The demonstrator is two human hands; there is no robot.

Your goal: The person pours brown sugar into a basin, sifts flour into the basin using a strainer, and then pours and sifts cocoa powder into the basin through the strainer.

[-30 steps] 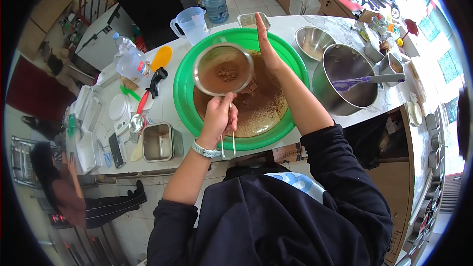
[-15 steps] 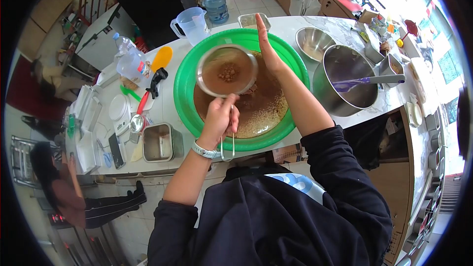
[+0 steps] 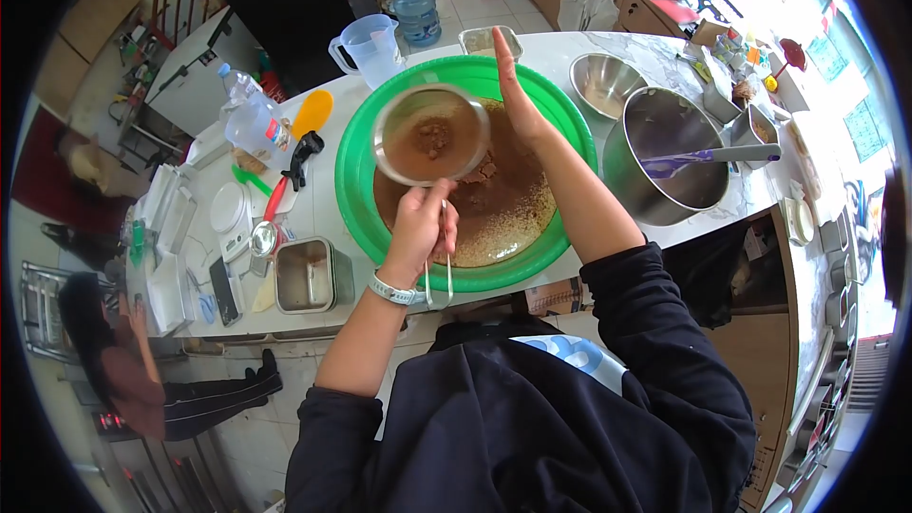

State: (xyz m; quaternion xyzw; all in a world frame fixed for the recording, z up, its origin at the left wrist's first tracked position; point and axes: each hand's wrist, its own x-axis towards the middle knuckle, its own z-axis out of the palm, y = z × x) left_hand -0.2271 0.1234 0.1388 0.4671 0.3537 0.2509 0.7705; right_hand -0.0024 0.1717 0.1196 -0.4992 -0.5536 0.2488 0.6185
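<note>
My left hand [image 3: 423,230] grips the wire handle of a round metal sieve [image 3: 410,163]. Brown powder with several lumps [image 3: 433,138] lies in the sieve's mesh. Beneath it stands a large green basin [image 3: 353,192], holding brown powder over a pale, bubbly mixture [image 3: 499,239]. My right hand [image 3: 516,95] is raised over the basin's far right side, flat with straight fingers, holding nothing. A small gap separates it from the sieve's right rim.
Right of the basin are a steel bowl [image 3: 608,84] and a deep steel pot [image 3: 632,195] with a purple spatula [image 3: 684,161]. A plastic jug [image 3: 370,46] stands behind, a steel container [image 3: 306,275] at left. Another person [image 3: 119,351] is at the far left.
The sieve has shifted slightly to the left, away from my right hand. My left hand moved with it, while my right hand stays nearly in place.
</note>
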